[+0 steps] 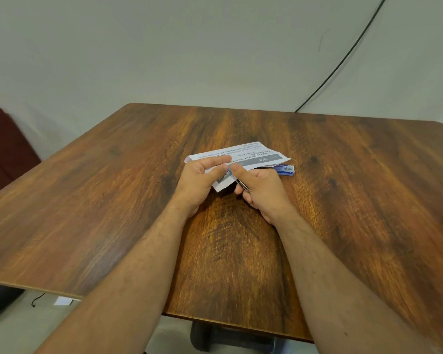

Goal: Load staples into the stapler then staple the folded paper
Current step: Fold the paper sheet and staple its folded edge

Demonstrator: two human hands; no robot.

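Observation:
A folded white printed paper (243, 155) lies in the middle of the wooden table (113, 200). My left hand (198, 182) pinches the paper's near left corner between thumb and fingers. My right hand (260, 191) grips a small stapler (237, 180) with a blue tip and metal body. The stapler's mouth sits on the paper's near edge, right beside my left thumb. A small blue staple box (285, 170) lies on the table just right of the paper, partly tucked under its edge.
A black cable (343, 60) runs down the grey wall to the table's far right edge. A dark red piece of furniture (3, 149) stands at the left. A white scrap (63, 300) lies on the floor below the table's left edge.

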